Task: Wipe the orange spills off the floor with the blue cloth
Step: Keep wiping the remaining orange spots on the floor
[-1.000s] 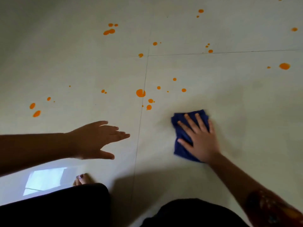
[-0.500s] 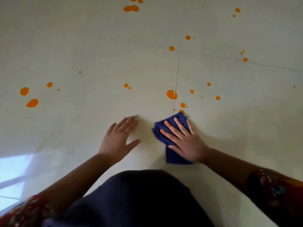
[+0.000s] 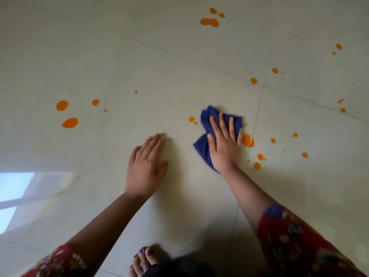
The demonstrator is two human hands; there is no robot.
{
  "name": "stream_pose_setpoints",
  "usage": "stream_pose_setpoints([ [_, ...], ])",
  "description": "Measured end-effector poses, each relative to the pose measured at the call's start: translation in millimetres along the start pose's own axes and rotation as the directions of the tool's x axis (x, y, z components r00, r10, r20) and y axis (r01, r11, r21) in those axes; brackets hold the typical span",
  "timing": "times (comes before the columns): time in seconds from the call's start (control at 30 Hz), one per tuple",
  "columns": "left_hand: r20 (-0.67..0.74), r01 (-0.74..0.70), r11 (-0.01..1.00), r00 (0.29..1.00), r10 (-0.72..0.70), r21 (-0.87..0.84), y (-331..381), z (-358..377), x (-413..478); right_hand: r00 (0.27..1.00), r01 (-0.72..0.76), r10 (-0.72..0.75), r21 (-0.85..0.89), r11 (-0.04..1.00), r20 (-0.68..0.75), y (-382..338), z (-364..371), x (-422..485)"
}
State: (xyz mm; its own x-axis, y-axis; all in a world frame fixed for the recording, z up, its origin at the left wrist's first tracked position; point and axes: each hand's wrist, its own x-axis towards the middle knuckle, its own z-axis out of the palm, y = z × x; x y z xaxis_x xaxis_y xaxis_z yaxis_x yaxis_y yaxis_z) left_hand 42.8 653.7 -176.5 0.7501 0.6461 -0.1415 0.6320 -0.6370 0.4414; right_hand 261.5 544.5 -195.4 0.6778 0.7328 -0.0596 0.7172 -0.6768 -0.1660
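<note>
My right hand (image 3: 224, 145) lies flat on the crumpled blue cloth (image 3: 205, 118), pressing it to the pale tiled floor (image 3: 179, 72). A large orange spill (image 3: 248, 140) sits just right of the hand, touching the little finger's edge. Two small drops (image 3: 192, 119) lie just left of the cloth. My left hand (image 3: 145, 166) rests flat on the floor, fingers together, holding nothing, a short way left of the cloth. More orange spots (image 3: 257, 165) are scattered to the right.
Bigger orange blots (image 3: 70, 122) lie far left, and another cluster (image 3: 209, 22) at the top. Tile joints (image 3: 258, 110) cross near the cloth. A window reflection (image 3: 16, 188) shines at the left edge. My bare foot (image 3: 145, 258) is at the bottom centre.
My right hand has slid the cloth forward and left across the floor, and the cloth has bunched up. My left hand went from hovering to planted flat on the floor.
</note>
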Motion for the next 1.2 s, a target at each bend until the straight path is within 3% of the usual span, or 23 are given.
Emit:
stream_pose_setpoints([
  [0.07,-0.020,0.037,0.999,0.999,-0.037,0.003,-6.4,3.3,-3.7,0.999,-0.028,0.028,0.027,0.999,0.026,-22.2,-1.0,41.2],
  [0.13,-0.044,0.085,0.996,0.995,-0.085,0.000,-15.9,3.2,-7.8,0.980,0.186,-0.185,-0.005,0.983,0.067,-52.5,3.7,41.6],
  [0.17,-0.054,0.096,0.995,0.994,-0.096,0.003,-20.1,2.2,-10.1,0.927,0.370,-0.366,-0.034,0.929,0.078,-61.3,5.9,27.1],
  [0.23,-0.074,0.092,0.995,0.993,-0.090,0.027,-30.2,-0.6,-13.5,0.732,0.679,-0.669,-0.056,0.732,0.131,-49.1,7.4,-10.4],
  [0.3,-0.095,0.099,0.993,0.991,-0.094,0.058,-40.9,-4.0,-17.4,0.617,0.781,-0.764,-0.029,0.624,0.190,-17.0,0.6,-20.0],
  [0.37,-0.117,0.117,0.990,0.987,-0.107,0.083,-45.0,-4.5,-20.0,0.709,0.703,-0.688,-0.074,0.708,0.152,6.3,-2.6,2.5],
  [0.47,-0.153,0.111,0.988,0.984,-0.094,0.104,-42.2,-1.9,-21.6,0.927,0.376,-0.370,-0.143,0.915,0.066,-4.2,-0.6,52.2],
  [0.53,-0.189,0.111,0.988,0.978,-0.089,0.111,-42.1,-1.0,-24.3,0.961,0.274,-0.275,-0.123,0.954,0.009,-43.1,7.0,60.1],
  [0.57,-0.209,0.121,0.986,0.973,-0.096,0.111,-43.0,-1.3,-25.8,0.942,0.335,-0.336,-0.108,0.936,0.008,-61.0,11.5,53.8],
  [0.6,-0.230,0.146,0.983,0.966,-0.118,0.112,-46.1,-2.9,-29.5,0.875,0.483,-0.482,-0.094,0.870,0.036,-77.0,16.9,40.7],
  [0.67,-0.255,0.174,0.978,0.957,-0.140,0.114,-54.2,-6.2,-34.9,0.588,0.809,-0.799,-0.073,0.583,0.127,-82.2,18.4,9.4],
  [0.7,-0.262,0.198,0.972,0.952,-0.161,0.123,-61.6,-9.2,-41.7,0.413,0.910,-0.891,-0.035,0.414,0.188,-79.1,14.2,4.5],
  [0.73,-0.263,0.225,0.966,0.947,-0.185,0.129,-68.1,-12.1,-46.8,0.297,0.953,-0.928,-0.012,0.302,0.225,-73.0,9.9,11.7],
  [0.77,-0.264,0.259,0.957,0.939,-0.218,0.131,-76.3,-15.9,-53.1,0.259,0.965,-0.941,-0.017,0.262,0.219,-71.7,9.9,26.1],
  [0.8,-0.264,0.291,0.948,0.931,-0.251,0.126,-82.3,-19.0,-56.7,0.316,0.949,-0.928,-0.055,0.312,0.195,-70.1,12.4,42.8],
  [0.9,-0.302,0.423,0.903,0.873,-0.383,0.076,-100.7,-29.3,-70.8,0.727,0.687,-0.683,-0.111,0.719,0.074,-100.1,19.0,81.7],
  [0.97,-0.326,0.495,0.868,0.827,-0.459,0.034,-111.0,-35.7,-79.7,0.821,0.571,-0.571,-0.068,0.818,0.018,-134.9,25.8,68.7],
  [1.0,-0.336,0.524,0.852,0.804,-0.491,0.009,-115.3,-38.3,-83.7,0.773,0.635,-0.634,-0.054,0.771,0.022,-148.3,30.3,51.6],
  [1.03,-0.347,0.549,0.836,0.781,-0.519,-0.015,-120.2,-41.1,-87.5,0.643,0.766,-0.765,-0.044,0.641,0.045,-157.7,34.4,30.4],
  [1.1,-0.363,0.587,0.808,0.742,-0.563,-0.053,-126.4,-43.8,-91.7,0.260,0.965,-0.955,0.003,0.263,0.144,-155.9,33.5,-3.8],
  [1.13,-0.371,0.601,0.796,0.725,-0.580,-0.072,-128.3,-45.2,-92.1,0.121,0.991,-0.973,0.028,0.128,0.195,-153.6,30.4,-3.8],
  [1.17,-0.379,0.610,0.787,0.710,-0.593,-0.088,-130.0,-46.5,-90.9,0.073,0.996,-0.977,0.026,0.080,0.200,-154.8,29.4,7.2],
  [1.2,-0.383,0.618,0.780,0.699,-0.604,-0.101,-133.3,-48.0,-88.6,0.119,0.993,-0.976,-0.004,0.120,0.185,-160.4,31.1,20.8],
])
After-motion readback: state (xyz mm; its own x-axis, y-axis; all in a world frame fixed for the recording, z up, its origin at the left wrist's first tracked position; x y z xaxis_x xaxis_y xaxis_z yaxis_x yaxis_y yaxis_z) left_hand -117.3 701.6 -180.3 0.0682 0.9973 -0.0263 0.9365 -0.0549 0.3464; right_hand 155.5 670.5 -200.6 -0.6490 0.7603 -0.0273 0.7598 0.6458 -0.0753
